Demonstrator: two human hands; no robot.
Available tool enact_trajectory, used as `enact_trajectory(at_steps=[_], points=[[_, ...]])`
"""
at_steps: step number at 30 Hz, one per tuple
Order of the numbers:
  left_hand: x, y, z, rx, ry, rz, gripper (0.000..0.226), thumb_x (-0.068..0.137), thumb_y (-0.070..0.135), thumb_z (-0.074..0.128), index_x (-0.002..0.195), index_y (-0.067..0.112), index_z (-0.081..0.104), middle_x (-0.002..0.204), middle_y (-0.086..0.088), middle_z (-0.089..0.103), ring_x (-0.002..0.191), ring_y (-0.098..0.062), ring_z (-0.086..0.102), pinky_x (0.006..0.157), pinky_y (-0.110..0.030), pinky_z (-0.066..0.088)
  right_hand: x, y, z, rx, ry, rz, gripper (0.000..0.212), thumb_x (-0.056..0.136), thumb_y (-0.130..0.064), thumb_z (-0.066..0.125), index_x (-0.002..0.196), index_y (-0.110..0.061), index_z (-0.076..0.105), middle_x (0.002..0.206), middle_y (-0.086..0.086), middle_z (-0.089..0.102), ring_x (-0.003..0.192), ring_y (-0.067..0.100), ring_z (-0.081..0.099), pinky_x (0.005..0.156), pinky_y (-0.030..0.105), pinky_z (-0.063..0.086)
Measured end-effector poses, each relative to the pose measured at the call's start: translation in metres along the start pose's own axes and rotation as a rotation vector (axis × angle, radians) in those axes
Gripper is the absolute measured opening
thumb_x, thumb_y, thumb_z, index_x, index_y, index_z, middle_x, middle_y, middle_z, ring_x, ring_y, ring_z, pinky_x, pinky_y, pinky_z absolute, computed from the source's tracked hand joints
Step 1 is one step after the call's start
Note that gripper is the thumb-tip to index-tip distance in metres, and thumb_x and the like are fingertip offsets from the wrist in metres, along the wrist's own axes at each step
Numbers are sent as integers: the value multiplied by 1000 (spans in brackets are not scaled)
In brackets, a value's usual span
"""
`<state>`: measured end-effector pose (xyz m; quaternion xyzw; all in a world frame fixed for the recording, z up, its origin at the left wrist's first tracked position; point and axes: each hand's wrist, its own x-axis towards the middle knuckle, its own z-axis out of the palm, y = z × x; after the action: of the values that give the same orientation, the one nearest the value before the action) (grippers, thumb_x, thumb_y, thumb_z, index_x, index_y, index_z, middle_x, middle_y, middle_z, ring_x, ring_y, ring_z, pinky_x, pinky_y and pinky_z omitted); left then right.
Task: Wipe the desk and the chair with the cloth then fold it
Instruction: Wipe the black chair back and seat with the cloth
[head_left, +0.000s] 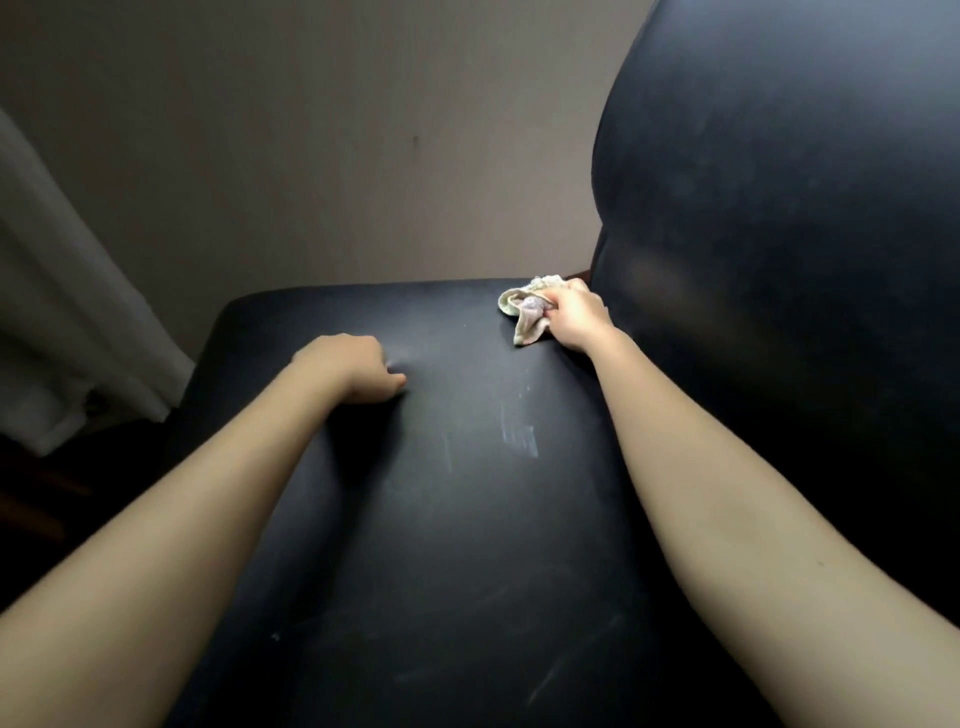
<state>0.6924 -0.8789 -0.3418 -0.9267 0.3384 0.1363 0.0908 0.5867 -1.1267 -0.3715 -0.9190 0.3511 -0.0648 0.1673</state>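
A black padded chair fills the view, its seat (457, 493) running toward me and its tall backrest (779, 208) rising on the right. My right hand (576, 317) grips a crumpled pale cloth (524, 312) and holds it on the seat's far right corner, close to the backrest. My left hand (348, 371) presses down on the far left part of the seat with its fingers curled under, denting the padding. It holds nothing. Pale smears and scratches mark the seat's middle.
A plain beige wall (363, 145) stands behind the chair. A white curtain (67, 312) hangs at the left edge, reaching down beside the seat. The floor at lower left is dark.
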Motion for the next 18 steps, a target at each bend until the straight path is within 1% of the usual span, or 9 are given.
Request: enact_trajectory(at_steps=[2, 4, 6, 9, 12, 14, 15, 16, 18], points=[[-2, 5, 3, 22, -4, -14, 46, 89, 50, 46, 121, 19, 58, 125, -8, 57, 114, -30, 53, 91, -34, 45, 14, -2, 2, 0, 3, -21, 35, 94, -25, 45, 127, -34, 57, 134, 9, 42, 124, 34, 41, 103, 39, 34], [-7, 14, 1, 51, 13, -47, 42, 91, 47, 46, 123, 20, 56, 128, -7, 55, 117, -29, 51, 86, -32, 43, 24, -6, 5, -4, 1, -33, 35, 94, -25, 43, 126, -33, 57, 135, 9, 40, 126, 33, 39, 105, 41, 33], [-10, 22, -1, 68, 21, -78, 43, 93, 46, 44, 125, 20, 54, 130, -6, 54, 119, -27, 50, 81, -30, 39, 28, -10, 8, -11, -1, -36, 36, 94, -23, 42, 126, -32, 56, 136, 8, 39, 129, 31, 36, 108, 43, 28], [-13, 30, -3, 72, 6, -97, 48, 94, 52, 40, 125, 18, 54, 131, -6, 53, 120, -27, 50, 78, -31, 37, 18, -19, 9, -71, 3, -65, 38, 94, -24, 43, 131, -25, 52, 142, 11, 36, 134, 29, 30, 109, 41, 22], [-12, 35, -6, 47, -22, -102, 54, 93, 58, 39, 122, 15, 55, 130, -7, 53, 119, -28, 50, 82, -34, 42, -13, -25, 13, -97, -10, -141, 43, 92, -26, 46, 134, -21, 50, 144, 14, 36, 134, 31, 30, 109, 38, 22], [-7, 34, -9, 35, -35, -94, 57, 93, 59, 37, 122, 13, 54, 131, -8, 53, 119, -29, 50, 82, -33, 41, -49, -24, 18, -48, -32, -215, 42, 90, -23, 46, 131, -25, 54, 145, 12, 37, 134, 30, 30, 110, 37, 21], [-6, 34, -11, 33, -51, -88, 59, 93, 59, 36, 124, 12, 54, 134, -9, 52, 120, -30, 49, 84, -33, 41, -71, -23, 21, -22, -44, -251, 42, 88, -24, 44, 129, -27, 56, 145, 9, 39, 133, 29, 31, 110, 36, 21], [-5, 33, -14, 34, -70, -79, 61, 93, 59, 35, 126, 11, 53, 136, -9, 50, 122, -31, 48, 90, -34, 41, -96, -21, 21, 2, -60, -280, 45, 85, -27, 42, 127, -30, 57, 143, 7, 41, 132, 28, 33, 109, 35, 20], [-2, 31, -17, 50, -95, -55, 65, 92, 60, 34, 127, 8, 52, 139, -10, 48, 124, -33, 47, 101, -40, 40, -151, -18, 18, 46, -102, -335, 54, 76, -32, 36, 125, -32, 58, 141, 2, 42, 130, 24, 34, 109, 34, 21]])
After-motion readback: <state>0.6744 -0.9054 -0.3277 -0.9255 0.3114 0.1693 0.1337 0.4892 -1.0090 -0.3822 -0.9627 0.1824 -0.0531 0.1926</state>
